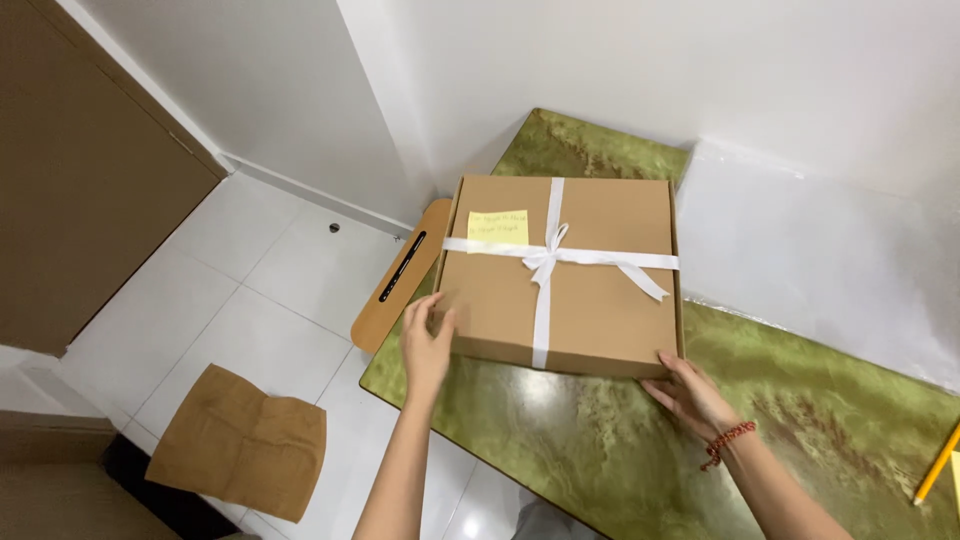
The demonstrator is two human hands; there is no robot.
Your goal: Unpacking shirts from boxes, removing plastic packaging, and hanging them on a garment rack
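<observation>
box: a flat brown cardboard box [590,280] lies on the green marble table [600,450], near the far left corner by the white wall.
ribbon: a white ribbon [545,258] crosses the lid and is tied in a bow near the middle.
note: a small yellow sticky note [498,228] sits on the lid, left of the bow.
left hand: the left hand [428,345] is open, fingers flat on the near left corner of the box, not wrapped round it.
right hand: the right hand [690,395] is open too, fingertips touching the near right corner.
doing it well: it looks best to push both corners evenly, so the box stays straight and the bow stays neat.
nearby: a brown chair seat [400,275] stands just left of the table, a yellow pencil [938,465] lies at the right edge, and a brown paper bag [240,440] lies on the floor.
</observation>
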